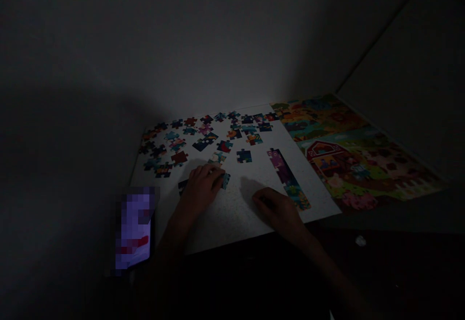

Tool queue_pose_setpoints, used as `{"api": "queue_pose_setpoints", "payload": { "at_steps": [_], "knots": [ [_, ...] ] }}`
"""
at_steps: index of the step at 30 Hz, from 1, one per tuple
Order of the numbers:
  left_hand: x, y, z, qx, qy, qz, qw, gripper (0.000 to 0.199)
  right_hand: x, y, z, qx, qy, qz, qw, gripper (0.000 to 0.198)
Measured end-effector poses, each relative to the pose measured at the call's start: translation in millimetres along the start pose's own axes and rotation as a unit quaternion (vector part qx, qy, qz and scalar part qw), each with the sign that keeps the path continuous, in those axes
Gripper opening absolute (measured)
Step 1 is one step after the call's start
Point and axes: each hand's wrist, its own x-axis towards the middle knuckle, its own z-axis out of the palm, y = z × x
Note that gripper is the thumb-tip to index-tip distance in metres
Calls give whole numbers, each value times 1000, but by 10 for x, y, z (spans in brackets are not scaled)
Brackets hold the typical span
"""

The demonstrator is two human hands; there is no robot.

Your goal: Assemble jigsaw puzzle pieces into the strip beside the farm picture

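- Head view, very dim: a lit phone [134, 228] stands at the white board's [232, 213] 8 o'clock corner, its screen blurred.
- Left hand [201, 184] lies knuckles up, fingers closed over a teal puzzle piece [225, 180] that peeks out at its 3 o'clock side; most of the piece is hidden, so its direction cannot be told.
- Loose pieces [203, 136] lie scattered at the left hand's 12 o'clock.
- Right hand [278, 208] rests flat and apart from the left; whether it holds anything cannot be told.
- Joined strip [288, 178] runs 11 to 5 o'clock, just beside the right hand.
- Farm picture [348, 155] lies at 3 o'clock, its near edge lost in shadow.
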Motion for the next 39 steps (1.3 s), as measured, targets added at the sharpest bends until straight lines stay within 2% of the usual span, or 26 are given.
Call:
{"api": "queue_pose_setpoints", "payload": {
  "at_steps": [3, 8, 13, 17, 22, 26, 31, 33, 37, 39],
  "knots": [
    [-25, -40, -13, 18, 7, -45, 999, 21, -2, -4, 4, -1, -2, 6, 1000, 19],
    [-18, -112, 5, 14, 23, -74, 997, 18, -3, -1, -18, 9, -3, 14, 1000, 19],
    [-17, -207, 17, 17, 46, -83, 995, 14, 244, -125, -10, -6, -29, 50, 998, 20],
    [-35, -307, 25, 18, 65, -92, 993, 17, 620, -327, 181, -72, -32, -9, 997, 22],
    [-56, -403, 55, 23, 94, -131, 987, 22, 967, -497, 480, -164, -40, -86, 982, 38],
    [-43, -427, 42, 43, 112, -157, 980, 24, 984, -488, 577, -203, -34, -129, 970, 45],
    [-7, -429, 9, 47, 128, -178, 974, 23, 825, -379, 529, -198, -26, -195, 960, 48],
    [-5, -401, 18, 45, 133, -170, 975, 24, 781, -312, 460, -200, -17, -187, 962, 49],
    [-21, -300, 72, 29, 112, -121, 986, 25, 759, -152, 303, -227, 52, -86, 969, 41],
    [-29, -263, 99, 24, 104, -112, 988, 26, 760, -97, 264, -230, 78, -57, 968, 40]
  ]
}}
